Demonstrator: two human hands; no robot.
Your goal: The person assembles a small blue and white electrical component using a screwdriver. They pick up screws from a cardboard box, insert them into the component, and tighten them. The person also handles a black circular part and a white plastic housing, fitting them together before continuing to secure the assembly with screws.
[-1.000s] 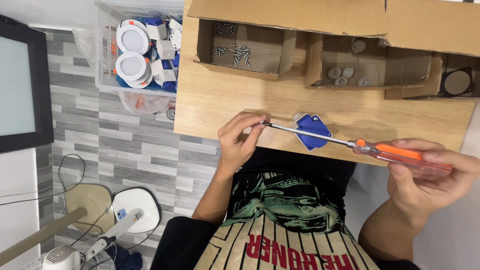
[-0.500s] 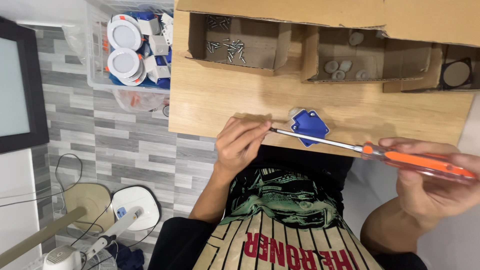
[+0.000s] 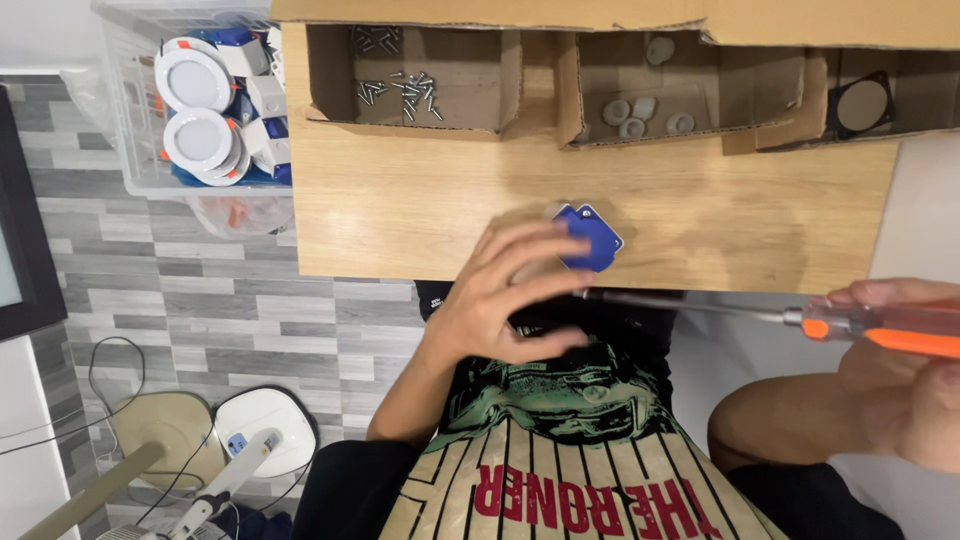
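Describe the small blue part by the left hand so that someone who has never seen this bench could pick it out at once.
Start at the light wooden tabletop below the row of open cardboard boxes. Near its front edge, just beyond the left hand, lies a small flat blue plastic plate with rounded corners. It is the only blue thing on the wood; the boxes hold only silver screws and grey discs.

Three open brown cardboard boxes (image 3: 640,95) line the far edge of the wooden surface (image 3: 400,215), a clear plastic bin (image 3: 135,110) of white-and-blue packages stands left, and a dark-framed screen (image 3: 25,240) sits at far left.
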